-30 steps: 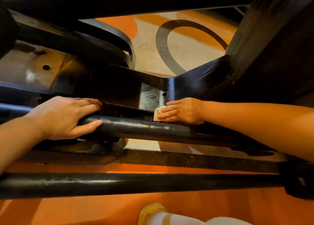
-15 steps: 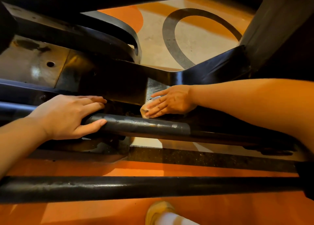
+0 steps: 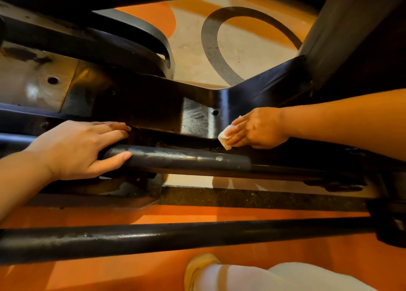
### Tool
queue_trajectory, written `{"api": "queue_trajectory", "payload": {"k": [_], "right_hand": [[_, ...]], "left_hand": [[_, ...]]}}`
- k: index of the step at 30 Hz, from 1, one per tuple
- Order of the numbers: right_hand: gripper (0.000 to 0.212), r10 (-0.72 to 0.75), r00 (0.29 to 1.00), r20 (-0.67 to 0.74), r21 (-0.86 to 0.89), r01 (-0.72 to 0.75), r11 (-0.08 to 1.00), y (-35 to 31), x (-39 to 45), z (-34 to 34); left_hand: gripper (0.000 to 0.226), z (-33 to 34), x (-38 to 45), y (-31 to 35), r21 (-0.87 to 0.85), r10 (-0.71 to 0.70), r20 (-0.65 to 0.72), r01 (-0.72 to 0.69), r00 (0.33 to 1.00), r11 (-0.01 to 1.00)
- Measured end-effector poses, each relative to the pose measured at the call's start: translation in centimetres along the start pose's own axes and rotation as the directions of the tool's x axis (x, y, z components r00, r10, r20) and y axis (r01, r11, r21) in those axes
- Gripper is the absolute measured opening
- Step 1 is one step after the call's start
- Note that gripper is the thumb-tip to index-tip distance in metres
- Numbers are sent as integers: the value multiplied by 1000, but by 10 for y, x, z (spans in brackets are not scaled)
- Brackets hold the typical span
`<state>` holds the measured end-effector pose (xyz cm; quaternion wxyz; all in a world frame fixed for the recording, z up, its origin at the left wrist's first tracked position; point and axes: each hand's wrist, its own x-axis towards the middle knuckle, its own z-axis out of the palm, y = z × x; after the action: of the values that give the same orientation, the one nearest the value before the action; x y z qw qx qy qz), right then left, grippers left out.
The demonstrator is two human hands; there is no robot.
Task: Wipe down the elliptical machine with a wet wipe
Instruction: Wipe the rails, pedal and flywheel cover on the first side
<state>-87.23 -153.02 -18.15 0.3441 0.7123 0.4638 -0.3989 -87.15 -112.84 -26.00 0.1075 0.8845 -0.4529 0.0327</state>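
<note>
The elliptical machine's black frame fills the view, seen from close above. A worn round bar runs left to right across the middle. My left hand grips the left end of that bar, thumb on the near side and fingers over the top. My right hand presses a small folded white wet wipe against the frame's lower edge, just right of a shiny wiped patch with a bolt hole. Most of the wipe is hidden under the fingers.
A second black bar crosses nearer to me. A dark upright housing rises at the right. The floor is orange with beige and grey curved markings. My leg in white cloth and a yellow shoe show at the bottom.
My right hand has slid the wipe rightward along the frame's lower edge, away from my left hand. The left hand has kept its grip on the bar.
</note>
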Motion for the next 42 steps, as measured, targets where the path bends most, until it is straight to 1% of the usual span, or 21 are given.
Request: {"api": "queue_trajectory", "payload": {"k": [4, 7, 10, 12, 15, 16, 18, 19, 21, 23, 25, 26, 28, 30, 32, 33, 35, 36, 37, 39, 42], "right_hand": [[53, 138, 990, 1, 17, -138, 990, -18, -12, 12], [55, 217, 976, -26, 17, -217, 976, -29, -21, 24], [56, 314, 948, -44, -14, -315, 949, -34, -35, 32], [55, 386, 918, -90, -29, -390, 920, -39, -47, 37], [49, 478, 831, -284, 14, -495, 869, -44, -63, 45], [51, 513, 796, -321, 25, -535, 845, -46, -69, 46], [59, 614, 719, -326, 34, -641, 767, -51, -79, 45], [59, 670, 663, -333, 48, -698, 715, -54, -81, 46], [61, 779, 550, -301, 77, -800, 594, -63, -78, 39], [70, 859, 472, -197, 68, -868, 492, -73, -71, 29], [76, 888, 427, -168, -3, -901, 433, -77, -65, 20], [79, 898, 410, -158, -32, -911, 410, -74, -61, 17], [88, 925, 354, -139, -29, -935, 354, -61, -57, 8], [98, 957, 283, -56, 98, -953, 288, -45, -52, -4], [102, 961, 276, 14, 253, -931, 264, -34, -48, -11], [103, 961, 276, 18, 290, -921, 260, -35, -46, -12], [103, 963, 267, 29, 310, -918, 246, -48, -44, -12], [103, 965, 263, 24, 292, -925, 245, -57, -43, -11], [103, 965, 260, 17, 263, -933, 247, -65, -41, -9], [102, 968, 250, 19, 265, -935, 236, -74, -41, -6], [99, 966, 257, 32, 350, -908, 230, -65, -42, -6]], "left_hand": [[80, 3, -1, -2, -19, -11, 2, 11, 1000, 1000], [81, 4, -1, -3, -36, -32, 4, 32, 999, 999], [81, 6, -2, -6, -46, -39, 12, 40, 999, 998], [78, 7, -2, -7, -54, -52, 23, 53, 998, 997], [75, 10, -3, -8, -59, -79, 20, 80, 997, 995], [74, 11, -3, -9, -65, -91, 25, 93, 995, 994], [73, 12, -3, -9, -82, -111, 50, 115, 993, 990], [73, 12, -3, -10, -91, -118, 64, 123, 991, 988], [72, 12, -4, -10, -112, -134, 82, 143, 988, 983], [63, 11, -5, -7, -156, -130, 68, 139, 989, 978], [39, 8, -7, -5, -189, -104, 96, 121, 990, 975], [33, 8, -7, -5, -191, -106, 123, 128, 987, 973], [37, 8, -6, -5, -190, -126, 143, 153, 982, 970], [51, 11, -6, -6, -179, -143, 139, 167, 980, 970], [58, 12, -7, -8, -186, -147, 132, 170, 980, 968], [55, 12, -7, -9, -209, -138, 125, 162, 983, 965], [38, 15, -9, -9, -258, -115, 117, 142, 986, 956], [35, 16, -9, -9, -277, -106, 96, 129, 990, 952], [35, 18, -8, -10, -290, -92, 68, 108, 993, 951], [29, 21, -7, -10, -301, -73, 38, 80, 997, 950], [24, 22, -4, -6, -282, -93, 8, 91, 996, 955]]}}
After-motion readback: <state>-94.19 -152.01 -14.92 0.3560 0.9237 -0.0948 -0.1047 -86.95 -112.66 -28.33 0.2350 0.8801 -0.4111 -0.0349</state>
